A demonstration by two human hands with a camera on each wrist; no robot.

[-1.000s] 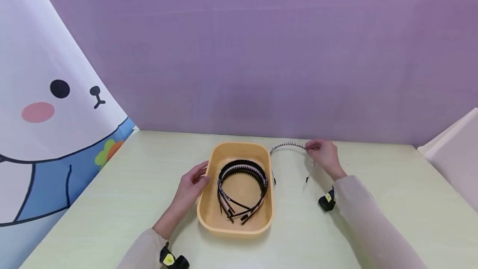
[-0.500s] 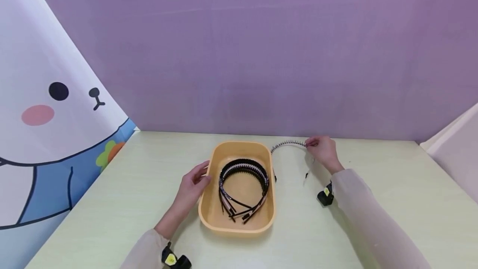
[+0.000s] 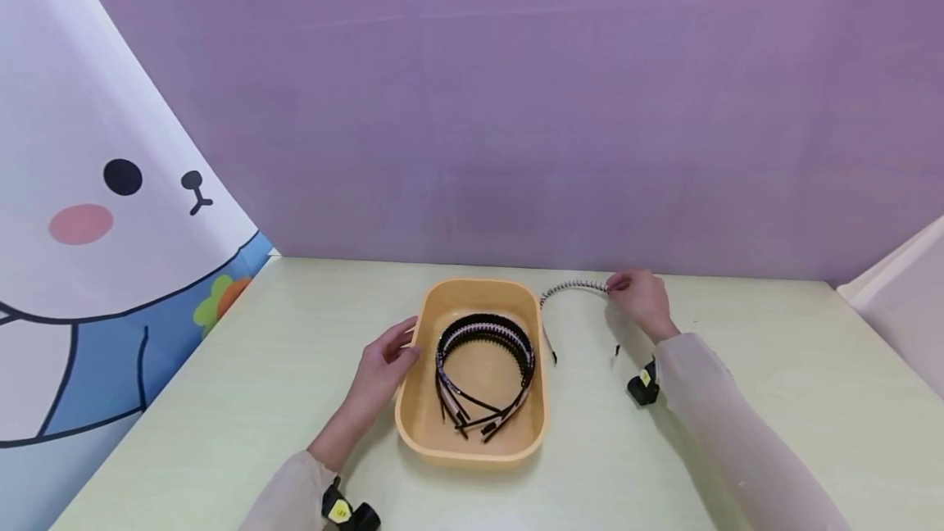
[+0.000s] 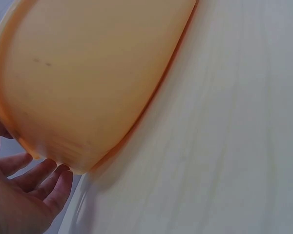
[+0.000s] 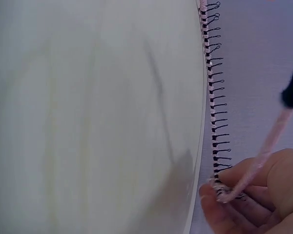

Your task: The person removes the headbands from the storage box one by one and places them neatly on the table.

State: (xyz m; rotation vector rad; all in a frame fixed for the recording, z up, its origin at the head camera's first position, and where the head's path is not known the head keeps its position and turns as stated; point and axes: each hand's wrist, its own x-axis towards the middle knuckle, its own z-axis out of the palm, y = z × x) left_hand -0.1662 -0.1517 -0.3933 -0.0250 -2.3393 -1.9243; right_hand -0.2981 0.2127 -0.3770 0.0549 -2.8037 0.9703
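Observation:
A yellow-orange plastic bin [image 3: 410, 433] stands on the table in the head view, holding several dark toothed headbands [image 3: 483, 323]. My left hand [image 3: 379, 367] grips its left side, thumb at the rim and fingertips against the outer wall; the left wrist view shows the fingertips [image 4: 63, 183] at the bin's wall [image 4: 88, 87]. To the right of the bin, my right hand [image 3: 640, 301] pinches a pink-and-black headband [image 3: 575, 284] by its arch. In the right wrist view a row of thin black looped teeth runs along this headband [image 5: 212, 105], between thumb and fingers of the hand [image 5: 254, 195].
A pale table [image 3: 295, 334] carries the bin, backed by a purple cloth wall [image 3: 472, 105]. On the left hangs a sheet printed with a cartoon animal [image 3: 133, 269]. White fabric [image 3: 907, 301] stands at the right edge. Each wrist wears a small black camera [image 3: 643, 385].
The headband in my right hand has shifted slightly, and its left end now shows farther out from the bin's side. My left hand keeps its place on the bin.

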